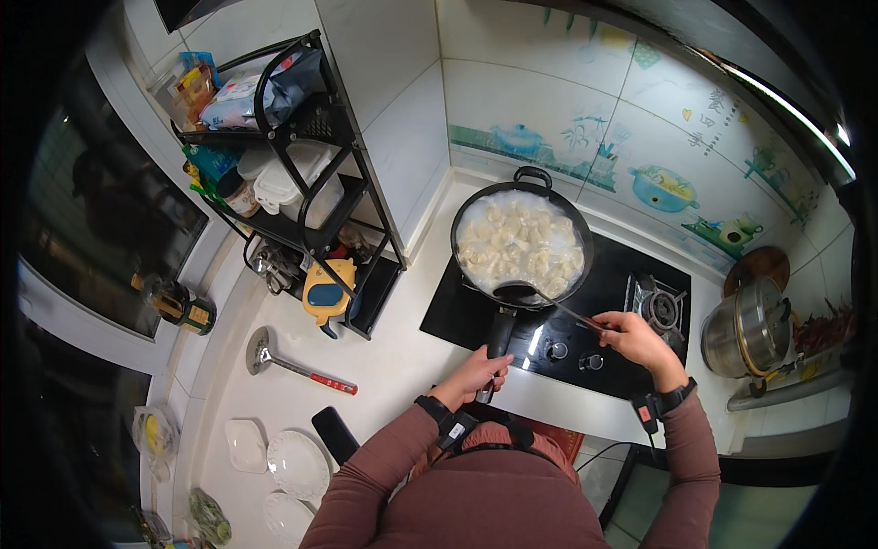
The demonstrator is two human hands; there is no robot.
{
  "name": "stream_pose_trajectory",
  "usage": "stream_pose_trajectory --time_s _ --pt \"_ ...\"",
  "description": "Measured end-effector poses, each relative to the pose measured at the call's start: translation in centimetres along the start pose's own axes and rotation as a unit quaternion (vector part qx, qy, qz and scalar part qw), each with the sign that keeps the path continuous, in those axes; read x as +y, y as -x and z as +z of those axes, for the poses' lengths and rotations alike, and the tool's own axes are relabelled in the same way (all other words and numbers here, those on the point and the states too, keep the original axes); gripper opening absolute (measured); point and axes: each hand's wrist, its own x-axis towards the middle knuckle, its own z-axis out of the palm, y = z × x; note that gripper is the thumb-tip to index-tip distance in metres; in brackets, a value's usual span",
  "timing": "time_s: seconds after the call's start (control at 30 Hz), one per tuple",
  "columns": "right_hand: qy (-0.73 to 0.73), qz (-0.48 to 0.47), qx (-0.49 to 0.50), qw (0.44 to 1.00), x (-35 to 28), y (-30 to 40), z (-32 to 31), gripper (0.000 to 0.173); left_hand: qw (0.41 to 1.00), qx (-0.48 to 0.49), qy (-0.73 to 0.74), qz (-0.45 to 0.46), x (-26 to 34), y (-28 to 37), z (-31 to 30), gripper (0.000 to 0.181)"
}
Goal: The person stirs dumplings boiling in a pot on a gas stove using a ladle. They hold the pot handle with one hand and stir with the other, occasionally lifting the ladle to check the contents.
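A black wok [588,264] full of dumplings [521,237] in cloudy, steaming liquid stands on the left part of a black glass gas hob [439,316]. My left hand [480,374] is closed around the wok's long black handle [502,333], which points towards me. In my right hand [634,340], over the hob, is the handle of a dark ladle or turner [516,294]. Its dark head lies at the wok's near edge, against the dumplings; how deep it dips cannot be told.
Left on the white counter lie a metal skimmer [259,350] with a red handle, a phone [335,435] and white plates [299,463]. A black shelf rack [367,302] stands left of the wok. At right are a bare burner [662,309] and a steel pot [744,336].
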Motion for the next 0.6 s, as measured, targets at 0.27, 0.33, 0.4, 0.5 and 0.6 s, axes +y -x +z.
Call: stream_pose_trajectory --time_s 0.27,0.33,0.4,0.5,0.6 --pt "-0.034 -0.013 0.022 0.999 1.1 -5.7 5.0 0.028 1.0 -0.009 -0.005 -0.001 -0.1 0.1 -0.2 0.023" --pt "-0.033 -0.007 0.036 0.999 1.2 -7.0 5.9 0.027 1.0 -0.01 -0.01 -0.001 -0.1 0.0 -0.2 0.022" --pt "-0.045 0.012 0.041 0.998 1.3 -8.4 6.4 0.027 1.0 -0.013 -0.009 -0.004 -0.2 0.0 -0.2 0.022" --pt "0.006 -0.034 0.094 0.995 1.3 -10.5 7.4 0.027 1.0 -0.016 -0.013 -0.004 -0.3 -0.2 -0.2 0.022" --pt "0.048 -0.079 0.15 0.984 1.3 -12.0 8.1 0.026 1.0 -0.01 -0.014 -0.002 -0.4 -0.2 -0.1 0.022"
